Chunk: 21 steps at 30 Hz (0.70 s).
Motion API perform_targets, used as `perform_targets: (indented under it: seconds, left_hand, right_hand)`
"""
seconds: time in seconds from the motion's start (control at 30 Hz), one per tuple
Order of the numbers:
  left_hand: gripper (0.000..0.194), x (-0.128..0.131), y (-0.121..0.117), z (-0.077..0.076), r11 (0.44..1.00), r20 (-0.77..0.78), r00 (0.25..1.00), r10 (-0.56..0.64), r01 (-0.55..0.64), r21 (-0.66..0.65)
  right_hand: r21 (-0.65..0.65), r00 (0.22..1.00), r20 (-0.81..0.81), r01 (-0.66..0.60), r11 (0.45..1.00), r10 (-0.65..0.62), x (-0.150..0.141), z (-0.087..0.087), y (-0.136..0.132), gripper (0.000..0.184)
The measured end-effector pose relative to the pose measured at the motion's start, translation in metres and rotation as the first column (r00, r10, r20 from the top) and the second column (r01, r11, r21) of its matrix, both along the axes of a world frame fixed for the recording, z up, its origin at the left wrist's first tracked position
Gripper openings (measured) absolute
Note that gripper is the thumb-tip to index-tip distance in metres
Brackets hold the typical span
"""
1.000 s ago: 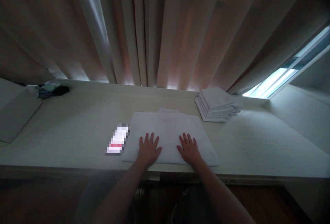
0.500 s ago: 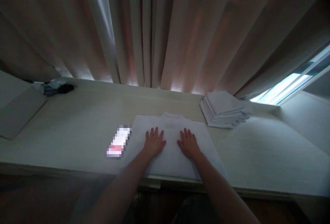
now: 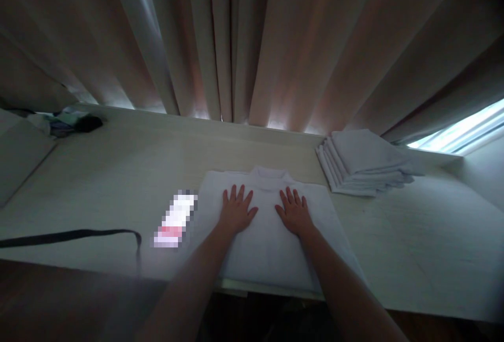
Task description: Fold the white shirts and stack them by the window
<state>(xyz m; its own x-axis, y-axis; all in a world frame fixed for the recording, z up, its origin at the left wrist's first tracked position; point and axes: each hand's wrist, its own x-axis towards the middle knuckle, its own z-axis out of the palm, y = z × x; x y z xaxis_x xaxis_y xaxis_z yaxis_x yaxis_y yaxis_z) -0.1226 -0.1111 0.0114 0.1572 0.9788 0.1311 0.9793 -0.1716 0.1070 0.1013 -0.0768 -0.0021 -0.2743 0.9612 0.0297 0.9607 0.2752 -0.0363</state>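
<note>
A white collared shirt lies spread flat on the pale table, its collar toward the curtain and its lower edge at the table's front. My left hand rests palm down on the left half of the shirt, fingers spread. On the right half, my right hand presses flat in the same way, fingers apart. Neither hand grips the cloth. Left of the shirt lies a pixelated phone-shaped thing with a bright face. Behind and to the right sits a stack of folded white cloths.
A dark strap hangs across the left front of the table. At the far left are a small heap of dark and greenish cloth and a pale panel. A long curtain hangs along the back.
The view has shifted closer and tilted slightly. A dark strap has come into view at the left. Both hands stay flat on the shirt, in nearly the same places.
</note>
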Motion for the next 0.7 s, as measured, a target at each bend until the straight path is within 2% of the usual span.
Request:
perform_targets:
  seconds: [0.17, 0.33, 0.5, 0.6, 0.7]
  left_hand:
    - [0.061, -0.023, -0.011, 0.009, 1.0, -0.038, 0.999, -0.014, 0.013, -0.015]
    - [0.064, -0.056, -0.043, 0.02, 0.999, -0.077, 0.997, 0.027, -0.028, -0.019]
    - [0.066, -0.055, -0.08, 0.021, 0.998, -0.062, 0.998, -0.022, 0.018, -0.065]
    - [0.064, -0.049, -0.096, 0.015, 0.997, -0.068, 0.997, -0.027, 0.022, -0.072]
    - [0.062, -0.047, -0.105, 0.009, 1.0, -0.077, 0.997, -0.011, 0.01, -0.016]
  right_hand:
    - [-0.08, 0.998, -0.009, -0.065, 0.995, 0.065, 0.017, 0.018, -0.008, 0.061]
    - [-0.074, 0.991, 0.028, -0.125, 0.989, 0.127, 0.044, 0.03, -0.049, 0.062]
    - [-0.074, 0.995, 0.058, -0.076, 0.994, 0.081, 0.053, 0.022, -0.091, 0.063]
    - [-0.067, 0.996, 0.067, -0.052, 0.996, 0.057, 0.051, 0.013, -0.104, 0.063]
    - [-0.024, 0.997, 0.07, -0.024, 0.999, 0.026, 0.049, 0.006, -0.111, 0.061]
